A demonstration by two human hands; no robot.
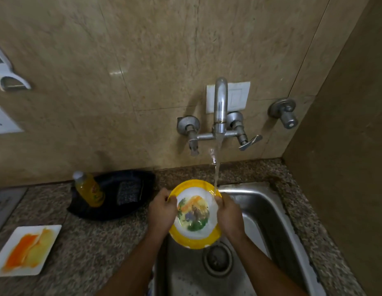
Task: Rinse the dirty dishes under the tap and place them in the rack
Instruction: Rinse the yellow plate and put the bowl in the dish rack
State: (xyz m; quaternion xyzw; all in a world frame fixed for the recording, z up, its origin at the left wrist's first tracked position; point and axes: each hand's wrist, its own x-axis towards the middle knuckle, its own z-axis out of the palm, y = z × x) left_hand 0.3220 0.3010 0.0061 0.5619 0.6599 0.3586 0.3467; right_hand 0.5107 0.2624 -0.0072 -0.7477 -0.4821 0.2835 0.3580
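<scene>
A round plate (194,214) with a yellow rim and a white middle smeared green, orange and brown is held over the steel sink (260,212). My left hand (162,212) grips its left rim, and my right hand (229,214) grips its right rim. Water runs from the wall tap (220,107) and lands on the plate's upper right edge. A square white plate (25,249) smeared orange and yellow lies on the counter at the left. No rack is in view.
A black tray (130,210) behind the left hand holds a yellow soap bottle (89,190) and a scrub pad (128,192). The sink drain (218,258) is below the plate. A side wall rises on the right, and a spare valve (285,113) juts from the back wall.
</scene>
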